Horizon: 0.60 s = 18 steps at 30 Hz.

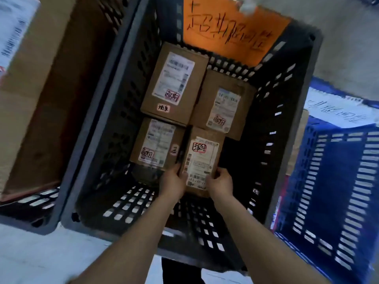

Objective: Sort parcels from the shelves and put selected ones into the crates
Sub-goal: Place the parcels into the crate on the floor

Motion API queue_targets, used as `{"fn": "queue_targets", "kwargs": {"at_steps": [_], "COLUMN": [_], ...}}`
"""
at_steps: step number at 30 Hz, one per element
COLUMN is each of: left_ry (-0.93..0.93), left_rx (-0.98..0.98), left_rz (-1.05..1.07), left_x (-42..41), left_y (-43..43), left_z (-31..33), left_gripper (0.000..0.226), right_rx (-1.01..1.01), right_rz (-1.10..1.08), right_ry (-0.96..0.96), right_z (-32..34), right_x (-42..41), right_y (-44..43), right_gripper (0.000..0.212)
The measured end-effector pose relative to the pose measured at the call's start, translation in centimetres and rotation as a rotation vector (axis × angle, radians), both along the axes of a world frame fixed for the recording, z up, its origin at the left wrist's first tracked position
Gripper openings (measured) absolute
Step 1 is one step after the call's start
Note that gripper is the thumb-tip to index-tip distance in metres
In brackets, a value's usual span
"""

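Both my arms reach down into a black slotted crate [98,124]. A small cardboard parcel [202,154] with a white label and a red-marked sticker is gripped at its near end by my left hand [173,182] and my right hand [220,182], one on each side. Three other labelled cardboard parcels lie inside: one at the back [174,83], one to its right [223,105], one at the front left [158,142]. The held parcel sits at the front right of them. An orange handwritten sign [231,29] hangs on the crate's far wall.
A blue slotted crate [336,181] with a white handwritten sign [336,111] stands to the right. On the left another dark crate [41,210] holds a large cardboard box [41,99]. Pale floor [41,253] lies in front.
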<state>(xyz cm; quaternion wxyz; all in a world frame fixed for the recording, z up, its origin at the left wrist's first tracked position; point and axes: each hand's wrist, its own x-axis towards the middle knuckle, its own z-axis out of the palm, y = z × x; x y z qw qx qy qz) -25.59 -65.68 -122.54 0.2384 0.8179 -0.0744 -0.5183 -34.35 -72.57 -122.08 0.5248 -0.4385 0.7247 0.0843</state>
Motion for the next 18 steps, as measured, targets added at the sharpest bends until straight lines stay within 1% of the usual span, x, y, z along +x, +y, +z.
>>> {"fn": "queue_targets", "kwargs": {"at_steps": [2,4,7,9,11,14,18], "left_ry": [0.021,0.021,0.052,0.062,0.058,0.048,0.041], "left_rx": [0.020,0.041,0.014,0.002,0.007,-0.027,-0.099], "left_rz": [-0.038,-0.056,-0.010,0.058,0.140,0.269,0.382], "left_x": [0.0,0.1,0.1,0.4,1.0,2.8,5.7], "left_y": [-0.6,-0.9,-0.4,0.2,1.2,3.2,8.2], "left_z": [-2.3,-3.3,-1.9,0.6,4.1,10.1,19.2], "left_gripper": [0.031,0.032,0.034,0.035,0.035,0.039,0.042], "right_rx": [0.010,-0.008,-0.012,-0.037,-0.085,-0.134,-0.174], "right_rz": [-0.039,-0.037,-0.025,-0.025,0.031,0.086,0.166], "right_ry": [0.007,-0.014,-0.013,-0.005,-0.014,-0.102,-0.212], "right_z": [-2.5,-3.7,-2.4,-0.2,2.8,8.4,16.8], "right_x": [-0.1,-0.3,-0.8,-1.0,-0.3,2.4,7.1], "right_y": [-0.3,-0.2,0.5,0.4,0.1,0.1,3.0], "right_gripper": [0.028,0.029,0.043,0.048,0.042,0.032,0.023]}}
